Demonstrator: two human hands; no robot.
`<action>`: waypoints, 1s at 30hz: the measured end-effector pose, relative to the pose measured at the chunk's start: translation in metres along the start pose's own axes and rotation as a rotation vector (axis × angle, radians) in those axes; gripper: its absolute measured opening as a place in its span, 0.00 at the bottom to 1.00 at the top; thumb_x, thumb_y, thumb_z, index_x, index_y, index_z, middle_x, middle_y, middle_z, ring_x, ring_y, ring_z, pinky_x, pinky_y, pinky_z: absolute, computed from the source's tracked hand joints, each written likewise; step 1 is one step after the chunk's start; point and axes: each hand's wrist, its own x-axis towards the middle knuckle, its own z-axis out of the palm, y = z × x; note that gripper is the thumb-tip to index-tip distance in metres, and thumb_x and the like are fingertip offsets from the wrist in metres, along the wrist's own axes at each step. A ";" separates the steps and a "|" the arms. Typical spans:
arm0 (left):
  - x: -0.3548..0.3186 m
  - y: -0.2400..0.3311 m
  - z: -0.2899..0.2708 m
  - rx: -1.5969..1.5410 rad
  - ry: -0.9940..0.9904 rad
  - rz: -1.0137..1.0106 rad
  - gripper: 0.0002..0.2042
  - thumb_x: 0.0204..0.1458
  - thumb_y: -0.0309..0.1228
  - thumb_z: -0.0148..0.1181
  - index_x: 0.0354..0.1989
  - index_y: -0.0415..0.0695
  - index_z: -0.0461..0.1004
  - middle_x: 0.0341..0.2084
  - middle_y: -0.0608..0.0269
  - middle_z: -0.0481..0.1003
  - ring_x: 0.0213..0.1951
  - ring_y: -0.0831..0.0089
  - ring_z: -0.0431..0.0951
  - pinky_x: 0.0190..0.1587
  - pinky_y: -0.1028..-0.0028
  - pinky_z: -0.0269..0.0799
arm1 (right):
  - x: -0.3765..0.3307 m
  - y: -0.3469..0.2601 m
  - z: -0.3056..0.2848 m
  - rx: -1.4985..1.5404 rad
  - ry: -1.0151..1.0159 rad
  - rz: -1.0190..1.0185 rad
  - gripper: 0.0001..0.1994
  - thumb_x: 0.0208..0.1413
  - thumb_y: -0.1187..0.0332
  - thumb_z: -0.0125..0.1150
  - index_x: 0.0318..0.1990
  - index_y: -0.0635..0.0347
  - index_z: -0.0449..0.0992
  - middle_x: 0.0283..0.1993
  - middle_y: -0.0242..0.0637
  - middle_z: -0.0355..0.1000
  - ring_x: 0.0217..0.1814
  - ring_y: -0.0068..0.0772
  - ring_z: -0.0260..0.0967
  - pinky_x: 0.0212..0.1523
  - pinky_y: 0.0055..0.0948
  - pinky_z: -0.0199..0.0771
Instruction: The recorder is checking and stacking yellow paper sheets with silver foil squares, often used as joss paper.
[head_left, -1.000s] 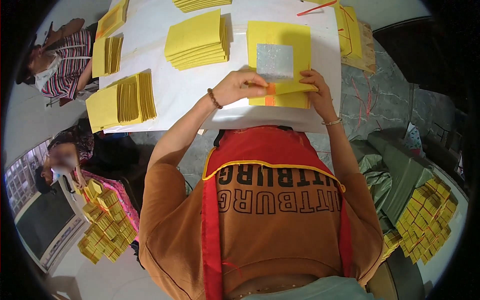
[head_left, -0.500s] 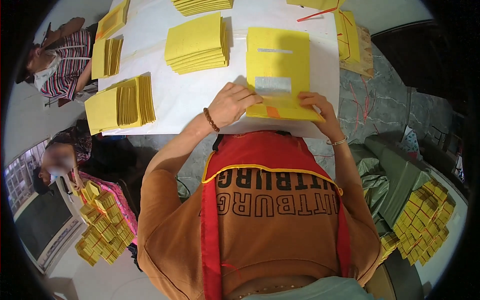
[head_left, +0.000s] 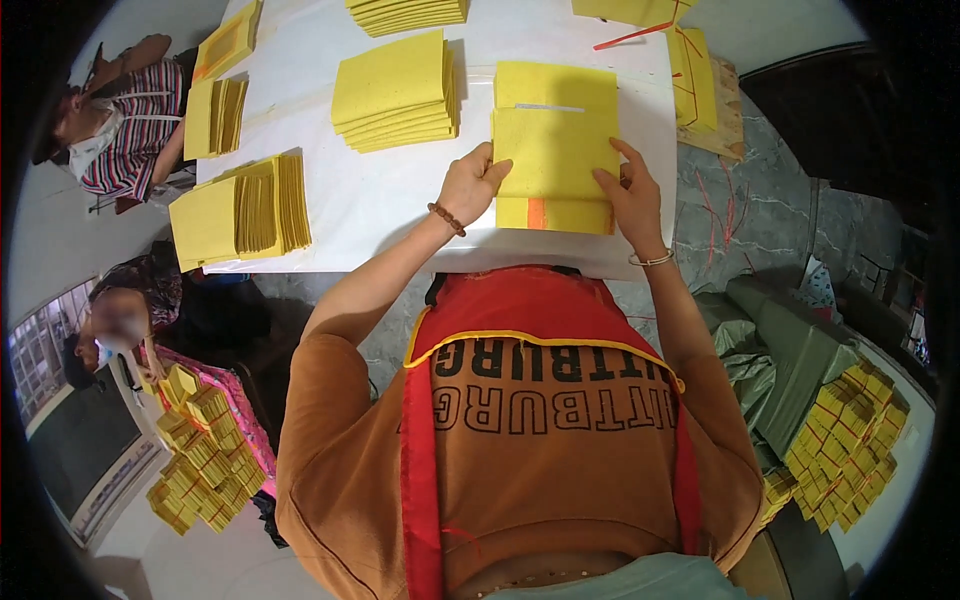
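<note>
On the white-topped table (head_left: 290, 120), a yellow paper sheet (head_left: 555, 155) lies folded over just in front of me. Its fold leaves a thin silver strip showing near the top, and a yellow band with an orange mark runs along the lower edge. My left hand (head_left: 475, 182) pinches the left edge, thumb on top and the other fingers curled. At the right edge, my right hand (head_left: 633, 190) holds the paper between thumb and fingers. How many sheets lie beneath cannot be made out.
Fanned yellow paper stacks (head_left: 390, 95) stand left of my hands, with a thicker pile (head_left: 240, 210) at the table's left corner. A red-tied bundle (head_left: 693, 80) sits beyond the right edge. Two people (head_left: 135, 120) are on the left. Bundles are heaped (head_left: 845, 440) at lower right.
The lower part of the yellow sheet has been folded up, covering the large silver patch. Both hands have moved from the near edge up to the paper's sides.
</note>
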 end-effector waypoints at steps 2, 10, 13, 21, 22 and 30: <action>0.001 0.000 0.002 -0.024 0.019 0.005 0.11 0.52 0.33 0.55 0.33 0.37 0.67 0.12 0.60 0.66 0.16 0.74 0.64 0.21 0.73 0.61 | 0.005 0.006 0.002 -0.025 -0.007 0.001 0.22 0.48 0.66 0.63 0.53 0.56 0.68 0.20 0.30 0.66 0.20 0.19 0.61 0.23 0.21 0.61; -0.008 0.026 -0.003 0.120 0.215 0.126 0.18 0.48 0.31 0.59 0.47 0.40 0.65 0.27 0.58 0.72 0.26 0.67 0.71 0.29 0.70 0.65 | 0.011 0.005 0.003 0.031 -0.016 0.016 0.21 0.47 0.68 0.63 0.51 0.57 0.70 0.20 0.31 0.66 0.20 0.19 0.59 0.24 0.22 0.60; -0.015 0.037 -0.001 0.698 0.290 0.779 0.23 0.46 0.33 0.61 0.52 0.42 0.64 0.45 0.55 0.69 0.45 0.61 0.69 0.43 0.62 0.63 | 0.013 0.008 0.002 -0.058 -0.040 0.029 0.19 0.47 0.69 0.63 0.49 0.58 0.72 0.21 0.32 0.68 0.21 0.20 0.61 0.25 0.23 0.62; -0.027 0.018 0.025 0.858 -0.154 0.750 0.33 0.48 0.51 0.54 0.60 0.46 0.57 0.61 0.55 0.54 0.64 0.57 0.50 0.63 0.56 0.45 | 0.009 0.007 0.004 -0.187 -0.009 -0.041 0.19 0.48 0.65 0.62 0.49 0.55 0.72 0.34 0.36 0.71 0.31 0.30 0.67 0.31 0.29 0.64; -0.028 0.017 0.025 0.860 -0.156 0.747 0.33 0.48 0.51 0.54 0.60 0.46 0.57 0.61 0.55 0.54 0.64 0.57 0.50 0.63 0.56 0.45 | 0.005 0.004 0.005 -0.294 0.033 -0.096 0.20 0.48 0.64 0.61 0.50 0.54 0.71 0.41 0.37 0.71 0.37 0.32 0.69 0.36 0.33 0.65; -0.027 0.019 0.026 0.854 -0.156 0.749 0.33 0.49 0.49 0.54 0.60 0.45 0.57 0.62 0.55 0.53 0.64 0.58 0.50 0.63 0.57 0.46 | -0.026 0.015 0.010 -0.831 -0.153 -0.548 0.26 0.57 0.53 0.48 0.61 0.49 0.59 0.67 0.32 0.50 0.70 0.40 0.41 0.60 0.65 0.34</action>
